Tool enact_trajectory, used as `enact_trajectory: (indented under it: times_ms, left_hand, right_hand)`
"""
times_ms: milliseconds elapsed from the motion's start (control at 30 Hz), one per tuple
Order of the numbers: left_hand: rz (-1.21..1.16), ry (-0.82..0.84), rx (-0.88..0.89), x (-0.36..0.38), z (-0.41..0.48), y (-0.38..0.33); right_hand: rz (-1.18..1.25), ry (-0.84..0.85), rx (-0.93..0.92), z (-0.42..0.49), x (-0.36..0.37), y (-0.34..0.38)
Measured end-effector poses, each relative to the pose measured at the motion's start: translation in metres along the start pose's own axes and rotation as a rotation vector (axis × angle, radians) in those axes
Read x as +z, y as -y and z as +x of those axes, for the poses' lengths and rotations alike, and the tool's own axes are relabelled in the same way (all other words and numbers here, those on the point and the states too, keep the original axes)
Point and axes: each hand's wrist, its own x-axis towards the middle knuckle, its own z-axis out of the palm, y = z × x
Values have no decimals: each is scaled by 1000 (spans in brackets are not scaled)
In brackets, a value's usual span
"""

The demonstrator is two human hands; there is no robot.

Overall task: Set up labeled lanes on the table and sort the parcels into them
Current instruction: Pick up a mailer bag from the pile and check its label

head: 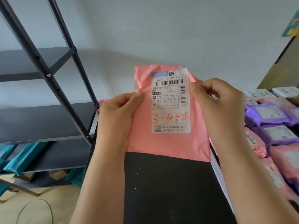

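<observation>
A pink parcel (pixel 169 143) is held upright in the air over the bare dark tabletop (pixel 169 188), above its far edge, with its white shipping label (pixel 170 101) facing the camera. The label bears "3-4520" handwritten in red. The left hand (pixel 116 115) takes the parcel's left edge, its grip pinching the plastic with the thumb on the front and the fingers hidden behind. The right hand (pixel 218 107) takes the right edge higher up, its grip likewise pinching, with the thumb tip just beside the label's barcode. Along the tabletop's right edge lie purple parcels (pixel 267 113) and more pink parcels (pixel 284 157), touching one another in rows. Toward the far right corner sit white cards (pixel 258 93) with dark handwriting. Off the tabletop's left edge stands a black shelf rack (pixel 40 62), with teal bags (pixel 22 157) low down on it
</observation>
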Motion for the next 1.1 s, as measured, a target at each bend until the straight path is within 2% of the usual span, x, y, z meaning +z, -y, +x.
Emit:
enact_trajectory:
  times_ms: [167,333,700,867,1000,1100]
  left_hand:
    - [267,-33,131,3,5,10]
    - [428,101,239,19,7,23]
    - [436,353,214,60,8,47]
    - [474,441,247,86,-1,64]
    - [509,346,312,101,-11,85]
    - [513,332,228,113,-21,100]
  right_hand:
    - [-143,18,50,-2,0,-14]
    - [-311,-27,-66,-4,-8,-28]
    - [-604,-133,-106,-29,-46,-56]
    - [-573,-204,50,-54,-71,-64]
    - [-592,-322,253,-76,-102,-68]
    - [-630,-414,312,-91,-133,-67]
